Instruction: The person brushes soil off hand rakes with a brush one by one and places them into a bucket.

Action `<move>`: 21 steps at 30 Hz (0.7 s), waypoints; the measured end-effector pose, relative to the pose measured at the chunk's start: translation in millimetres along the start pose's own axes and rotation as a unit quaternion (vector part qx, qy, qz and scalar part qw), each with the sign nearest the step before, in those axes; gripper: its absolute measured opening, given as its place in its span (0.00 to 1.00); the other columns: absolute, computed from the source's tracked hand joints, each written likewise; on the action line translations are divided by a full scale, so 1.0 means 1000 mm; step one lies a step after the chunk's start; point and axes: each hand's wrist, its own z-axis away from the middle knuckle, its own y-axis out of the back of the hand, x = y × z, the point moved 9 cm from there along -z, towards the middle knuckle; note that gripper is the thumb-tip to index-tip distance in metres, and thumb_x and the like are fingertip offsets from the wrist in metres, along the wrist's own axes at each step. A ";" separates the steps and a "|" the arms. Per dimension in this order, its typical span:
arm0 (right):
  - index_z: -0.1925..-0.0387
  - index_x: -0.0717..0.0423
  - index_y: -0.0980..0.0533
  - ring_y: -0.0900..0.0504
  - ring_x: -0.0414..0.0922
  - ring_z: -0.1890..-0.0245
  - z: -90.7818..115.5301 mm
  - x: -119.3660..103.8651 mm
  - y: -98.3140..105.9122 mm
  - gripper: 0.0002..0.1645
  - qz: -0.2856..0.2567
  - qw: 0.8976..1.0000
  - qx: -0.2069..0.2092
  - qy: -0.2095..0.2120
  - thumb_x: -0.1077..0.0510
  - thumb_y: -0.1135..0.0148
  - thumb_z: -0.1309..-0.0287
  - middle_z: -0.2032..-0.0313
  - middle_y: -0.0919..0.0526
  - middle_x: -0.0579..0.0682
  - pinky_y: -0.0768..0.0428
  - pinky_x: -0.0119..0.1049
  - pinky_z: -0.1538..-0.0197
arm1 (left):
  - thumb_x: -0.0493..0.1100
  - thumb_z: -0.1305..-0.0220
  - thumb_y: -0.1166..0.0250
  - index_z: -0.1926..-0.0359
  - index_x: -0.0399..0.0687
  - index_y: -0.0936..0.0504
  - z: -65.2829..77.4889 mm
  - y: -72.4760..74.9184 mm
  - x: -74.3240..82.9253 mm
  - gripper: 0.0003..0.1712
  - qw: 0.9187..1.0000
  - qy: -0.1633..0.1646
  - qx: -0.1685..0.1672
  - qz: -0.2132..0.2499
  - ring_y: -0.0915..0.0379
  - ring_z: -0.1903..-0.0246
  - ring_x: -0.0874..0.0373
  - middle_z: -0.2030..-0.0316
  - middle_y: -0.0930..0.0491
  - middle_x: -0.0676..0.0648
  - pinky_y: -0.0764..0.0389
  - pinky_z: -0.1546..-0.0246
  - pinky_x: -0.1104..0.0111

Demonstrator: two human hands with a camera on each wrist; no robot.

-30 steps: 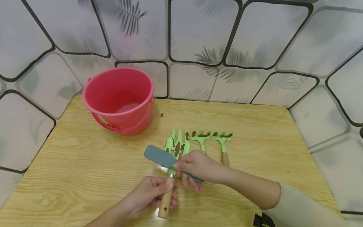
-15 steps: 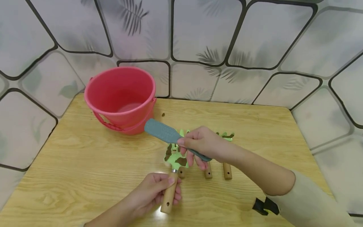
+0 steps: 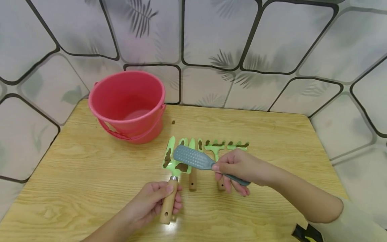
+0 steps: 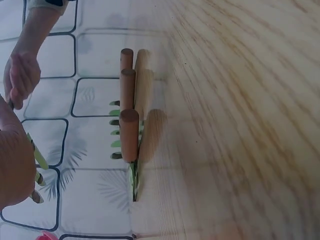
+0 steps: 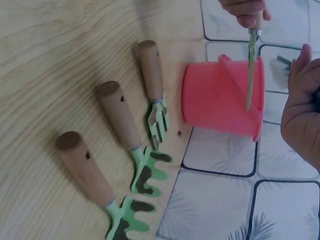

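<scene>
In the head view my left hand grips the wooden handle of a garden fork, whose green tines point away from me and carry brown patches. My right hand holds a flat blue-grey brush by its thin handle, dotted face showing. The brush head lies across the fork's tines from above; I cannot tell whether they touch. A second fork and two small rakes, one nearer and one in the middle, lie on the table with similar brown patches.
A pink bucket stands at the back left of the wooden table, its handle hanging down in front. A tiny dark speck lies beside it. A patterned wall rises behind the table.
The brush rose and swung back down, ending farther right with its dotted face now visible. My left hand has shifted slightly left, turning the fork so its tines show broadly.
</scene>
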 end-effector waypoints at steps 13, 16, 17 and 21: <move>0.70 0.67 0.27 0.28 0.35 0.95 0.015 0.023 -0.004 0.20 -0.021 0.999 -0.049 0.000 0.53 0.49 0.31 0.85 0.21 0.49 0.34 0.26 0.93 | 0.39 0.28 0.51 0.55 0.41 0.22 0.006 0.001 0.002 0.12 1.000 -0.003 -0.028 -0.001 0.17 0.64 0.60 0.65 0.16 0.49 0.16 0.58 0.65; 0.70 0.68 0.26 0.28 0.35 0.95 0.014 0.024 -0.005 0.20 -0.019 0.999 -0.050 -0.004 0.52 0.49 0.32 0.85 0.21 0.49 0.36 0.25 0.94 | 0.38 0.27 0.53 0.55 0.41 0.21 0.006 0.000 0.002 0.13 0.999 0.001 -0.040 -0.009 0.17 0.64 0.60 0.65 0.16 0.50 0.16 0.59 0.66; 0.70 0.68 0.26 0.29 0.35 0.95 0.013 0.024 -0.005 0.21 -0.017 0.999 -0.050 -0.005 0.52 0.49 0.32 0.85 0.21 0.49 0.38 0.25 0.94 | 0.38 0.27 0.53 0.55 0.41 0.21 0.006 -0.001 0.002 0.13 0.999 0.000 -0.046 -0.012 0.17 0.64 0.60 0.65 0.16 0.50 0.16 0.59 0.66; 0.71 0.68 0.26 0.29 0.35 0.95 0.011 0.026 -0.009 0.21 -0.014 0.998 -0.057 -0.004 0.53 0.48 0.32 0.85 0.21 0.49 0.39 0.25 0.94 | 0.37 0.27 0.54 0.54 0.40 0.22 0.009 -0.006 0.001 0.14 0.998 0.000 -0.067 -0.017 0.17 0.65 0.58 0.65 0.16 0.49 0.15 0.60 0.65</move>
